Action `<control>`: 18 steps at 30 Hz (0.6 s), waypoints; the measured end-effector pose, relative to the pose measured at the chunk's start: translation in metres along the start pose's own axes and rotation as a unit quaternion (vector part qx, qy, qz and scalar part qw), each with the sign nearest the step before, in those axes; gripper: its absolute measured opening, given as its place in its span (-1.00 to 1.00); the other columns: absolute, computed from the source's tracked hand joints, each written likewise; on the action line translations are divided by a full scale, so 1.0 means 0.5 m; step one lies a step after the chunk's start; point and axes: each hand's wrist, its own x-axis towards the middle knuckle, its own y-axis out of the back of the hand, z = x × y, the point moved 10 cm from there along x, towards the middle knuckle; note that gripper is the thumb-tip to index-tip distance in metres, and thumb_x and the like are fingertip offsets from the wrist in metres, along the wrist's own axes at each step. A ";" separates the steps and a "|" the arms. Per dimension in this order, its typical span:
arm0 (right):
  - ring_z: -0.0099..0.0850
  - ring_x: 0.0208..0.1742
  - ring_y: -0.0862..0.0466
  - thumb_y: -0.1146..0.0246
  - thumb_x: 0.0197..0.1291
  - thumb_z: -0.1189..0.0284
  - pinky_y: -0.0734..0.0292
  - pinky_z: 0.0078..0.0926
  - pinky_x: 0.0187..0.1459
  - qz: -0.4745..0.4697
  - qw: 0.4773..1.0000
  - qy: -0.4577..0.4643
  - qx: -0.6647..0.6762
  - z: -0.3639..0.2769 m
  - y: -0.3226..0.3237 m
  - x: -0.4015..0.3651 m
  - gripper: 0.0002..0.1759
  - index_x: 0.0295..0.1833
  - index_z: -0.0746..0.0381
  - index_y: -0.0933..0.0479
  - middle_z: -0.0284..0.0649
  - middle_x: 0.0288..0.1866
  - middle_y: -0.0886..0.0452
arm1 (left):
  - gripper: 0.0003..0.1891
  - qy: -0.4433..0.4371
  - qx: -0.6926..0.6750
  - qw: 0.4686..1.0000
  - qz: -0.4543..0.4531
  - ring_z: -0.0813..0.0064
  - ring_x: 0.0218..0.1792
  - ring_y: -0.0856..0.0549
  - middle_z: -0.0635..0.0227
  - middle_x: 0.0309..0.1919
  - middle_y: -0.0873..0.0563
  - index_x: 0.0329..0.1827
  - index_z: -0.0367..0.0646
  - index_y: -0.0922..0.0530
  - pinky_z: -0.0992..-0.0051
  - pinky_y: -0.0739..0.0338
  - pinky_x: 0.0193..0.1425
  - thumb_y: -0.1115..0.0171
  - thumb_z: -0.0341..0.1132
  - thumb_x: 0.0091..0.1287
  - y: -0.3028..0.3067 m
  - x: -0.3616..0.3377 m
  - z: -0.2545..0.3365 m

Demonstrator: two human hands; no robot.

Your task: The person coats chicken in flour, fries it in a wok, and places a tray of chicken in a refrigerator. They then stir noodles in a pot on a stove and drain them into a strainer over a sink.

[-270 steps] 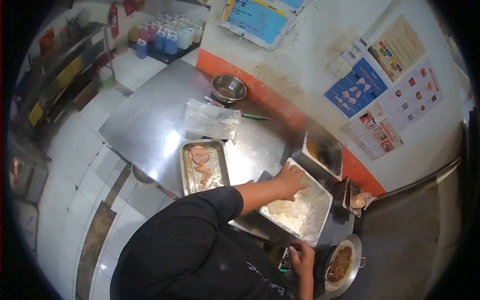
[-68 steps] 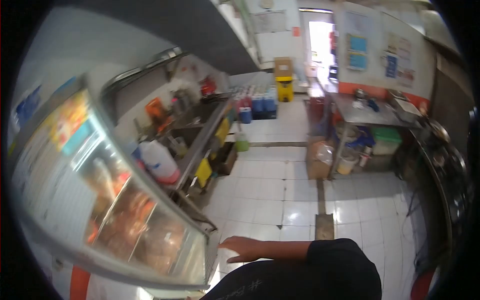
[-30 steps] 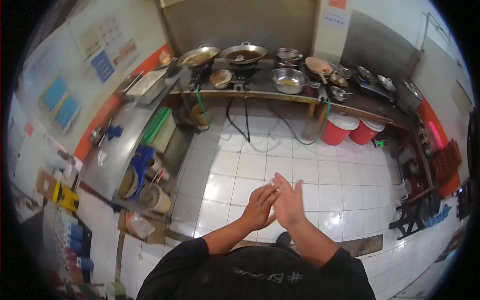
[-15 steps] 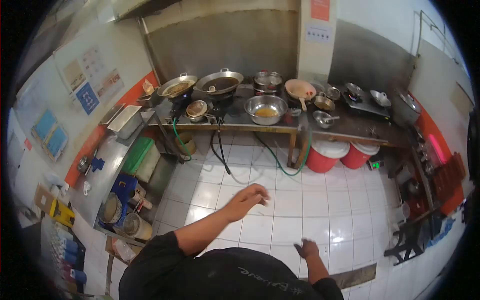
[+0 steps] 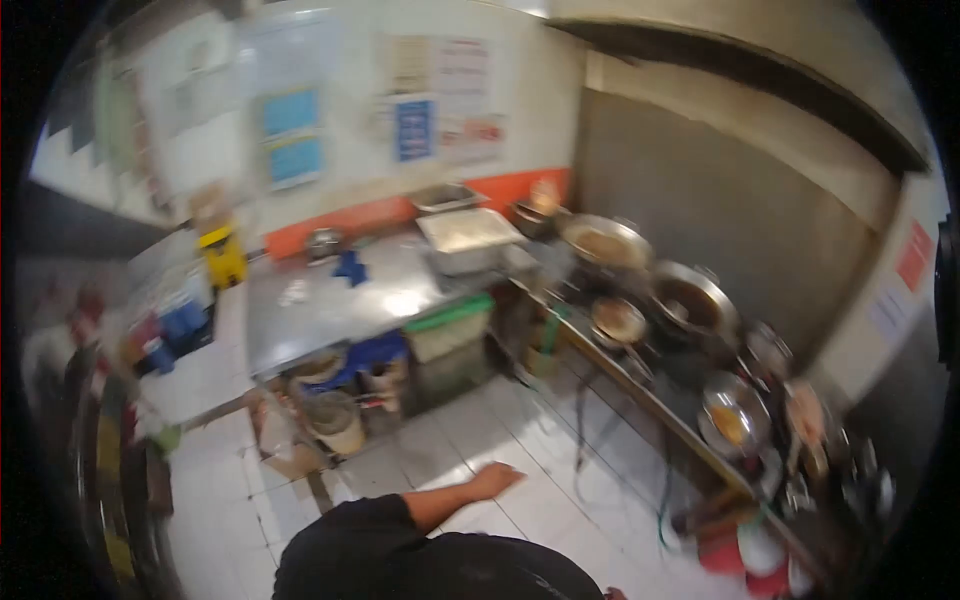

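Observation:
My left hand (image 5: 495, 481) hangs over the white tiled floor (image 5: 430, 485), its fingers loosely stretched and nothing visible in it. It touches no surface. Only a sliver of my right hand (image 5: 615, 594) shows at the bottom edge, its fingers hidden. Ahead and to the left stands a steel table (image 5: 345, 310) with a dark blue cloth (image 5: 350, 268) and a steel tray (image 5: 470, 240) on it. On the cooking counter to the right are a wok (image 5: 605, 245), another wok (image 5: 692, 300), a strainer (image 5: 618, 322) and a steel bowl with yellow liquid (image 5: 733, 415).
Under the steel table sit a green-lidded bin (image 5: 450, 328) and a pale bucket (image 5: 335, 420). Red buckets (image 5: 722, 555) stand below the counter. Bottles (image 5: 182, 318) and a yellow box (image 5: 222, 257) are at the left. Hoses hang by the counter.
The view has swung left, bringing the steel table to the centre and the cooking counter to the right. My right hand has nearly left the picture.

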 end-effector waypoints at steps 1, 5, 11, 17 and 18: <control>0.00 0.23 -0.61 -0.23 0.36 0.21 -0.47 -0.14 0.30 0.038 0.999 0.032 0.007 -0.157 0.066 0.083 -0.41 0.37 0.33 -0.44 0.11 0.19 -0.63 | -0.67 -0.019 -0.036 0.998 0.036 0.11 -0.19 -0.69 0.10 -0.17 -0.70 0.14 -0.07 -0.68 0.11 -0.57 -0.02 -0.01 -0.16 0.57 0.014 0.047 0.006; 0.05 0.48 -0.39 -0.15 0.36 0.16 -0.15 -0.05 0.52 0.180 0.947 0.259 0.064 -0.698 0.234 0.319 -0.33 0.41 0.42 -0.38 0.19 0.41 -0.45 | -0.40 0.170 -0.490 0.832 -0.198 0.46 0.20 -0.57 0.43 0.21 -0.55 0.44 0.10 -0.34 0.26 -0.49 0.11 -0.12 0.20 0.47 0.017 0.222 0.149; -0.19 0.57 -0.33 0.19 0.51 -0.18 -0.09 -0.03 0.52 0.111 0.845 0.367 0.372 -0.958 0.290 0.665 -0.16 0.45 0.36 -0.37 -0.05 0.52 -0.40 | -0.34 -0.063 -0.423 0.904 0.007 0.26 0.61 -0.14 0.11 0.61 -0.15 0.68 -0.19 0.03 0.28 -0.02 0.64 0.25 -0.01 0.67 0.252 0.398 0.271; -0.29 0.60 -0.29 0.19 0.49 -0.25 -0.09 -0.20 0.53 -0.122 0.745 0.289 0.589 -1.005 0.319 0.921 -0.10 0.53 0.31 -0.27 -0.09 0.56 -0.36 | -0.10 -0.228 -0.219 0.947 0.048 -0.03 0.66 0.06 -0.09 0.66 0.07 0.67 -0.32 0.15 0.13 0.13 0.67 0.06 0.18 0.56 0.363 0.556 0.298; -0.29 0.59 -0.30 0.14 0.46 -0.28 -0.07 -0.21 0.54 -0.147 0.694 0.313 0.631 -1.011 0.332 0.953 -0.09 0.53 0.30 -0.28 -0.12 0.57 -0.36 | -0.10 -0.224 -0.221 0.948 0.048 -0.03 0.66 0.06 -0.09 0.66 0.07 0.67 -0.32 0.15 0.13 0.13 0.67 0.06 0.18 0.56 0.354 0.589 0.289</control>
